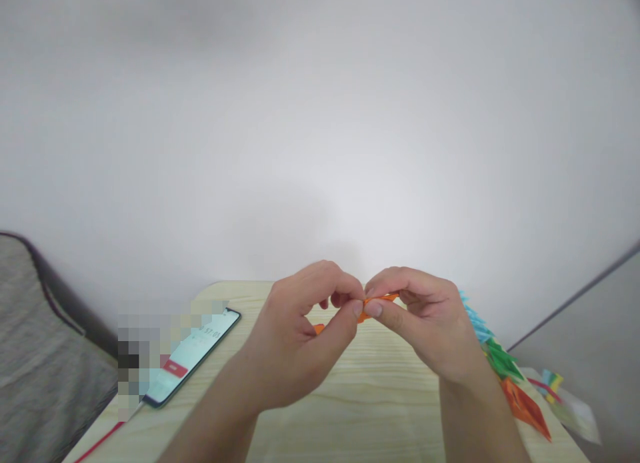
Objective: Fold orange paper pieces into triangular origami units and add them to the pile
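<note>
- Two pinch grips: your left hand (295, 350) and right hand (434, 330) hold the orange paper (362, 315), fingertips nearly together.
- Paper location: between both hands, above the table (350, 413).
- Visible long axis: roughly left-right; neither hand nearer.

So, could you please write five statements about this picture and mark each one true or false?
1. The left hand and the right hand both pinch orange paper. True.
2. The phone is to the right of both hands. False: the phone is to their left.
3. The phone's screen is dark. False: it is lit.
4. Green paper lies between light blue paper and an orange folded piece. True.
5. The hands are far apart. False: their fingertips come together at the orange paper.
</note>
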Tool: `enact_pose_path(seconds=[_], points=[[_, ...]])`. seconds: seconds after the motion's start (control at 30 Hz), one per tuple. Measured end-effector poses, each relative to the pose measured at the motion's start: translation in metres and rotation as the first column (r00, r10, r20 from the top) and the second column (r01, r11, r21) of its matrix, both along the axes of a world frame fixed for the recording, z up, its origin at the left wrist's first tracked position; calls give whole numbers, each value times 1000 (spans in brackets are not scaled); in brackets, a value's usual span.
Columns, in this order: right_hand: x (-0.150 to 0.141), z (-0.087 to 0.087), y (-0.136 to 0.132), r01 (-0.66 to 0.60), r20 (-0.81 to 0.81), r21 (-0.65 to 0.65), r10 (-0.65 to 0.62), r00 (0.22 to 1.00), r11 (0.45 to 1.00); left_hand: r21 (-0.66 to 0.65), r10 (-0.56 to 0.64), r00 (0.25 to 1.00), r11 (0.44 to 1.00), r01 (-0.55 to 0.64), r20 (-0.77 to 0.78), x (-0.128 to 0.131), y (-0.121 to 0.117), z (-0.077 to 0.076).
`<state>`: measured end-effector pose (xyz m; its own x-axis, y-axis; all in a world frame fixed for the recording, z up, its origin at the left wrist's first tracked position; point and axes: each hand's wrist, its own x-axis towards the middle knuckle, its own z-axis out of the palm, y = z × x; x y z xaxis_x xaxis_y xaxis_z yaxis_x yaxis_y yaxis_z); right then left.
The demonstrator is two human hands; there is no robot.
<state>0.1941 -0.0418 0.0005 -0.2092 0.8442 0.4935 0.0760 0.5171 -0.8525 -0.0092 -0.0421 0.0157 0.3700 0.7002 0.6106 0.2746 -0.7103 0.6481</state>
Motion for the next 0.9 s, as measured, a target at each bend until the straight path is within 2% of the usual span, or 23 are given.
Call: enact_pose_path(seconds=[0.17, 0.37, 0.6, 0.77, 0.9], points=[[0, 0, 0, 9, -10, 23, -9, 1000, 1000, -27, -49, 999, 998, 49, -3, -3, 0, 0], [1, -3, 0, -43, -68, -43, 40, 997, 998, -92, -97, 995, 991, 96, -1, -6, 4, -1], [0, -7, 3, -15, -57, -119, 8, 998, 993, -118, -2, 999, 993, 6, 34, -2, 9, -6], [0, -3, 3, -12, -53, -113, 6, 999, 993, -208, 4, 993, 978, 22, 122, -3, 12, -10], [2, -6, 10, 0, -165, -88, -15, 986, 996, -193, 22, 972, 981, 24, 233, -3, 14, -13]])
